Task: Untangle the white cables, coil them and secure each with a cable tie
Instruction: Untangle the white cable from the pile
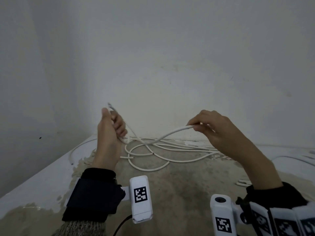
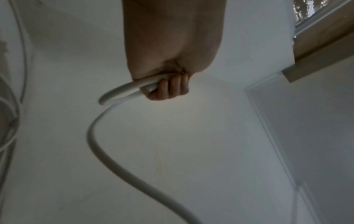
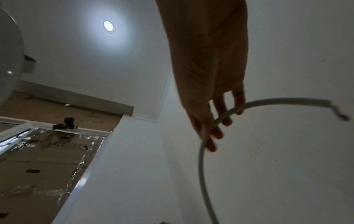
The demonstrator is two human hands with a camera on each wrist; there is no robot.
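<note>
Gripping white cable point(image 1: 167, 133), both hands; left hand point(image 1: 110, 128) hides coil.

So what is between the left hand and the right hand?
In the head view, one white round cable sags from the left hand to the right hand, above tangled white cables on the floor.

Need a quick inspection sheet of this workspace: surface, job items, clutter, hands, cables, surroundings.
Surface: worn floor, paint patchy and flaking.
Job's things: white cable lifted between both hands; cable ties: nothing seen.
Clutter: nothing seen.
Grippers: left hand grips a small loop of the cable, its end sticking up above the fist; right hand pinches the cable further along.
Cables: loose cable loops overlap on the floor, uncoiled; more cable lies near the right wrist.
Surroundings: white wall corner; ceiling light on.
</note>
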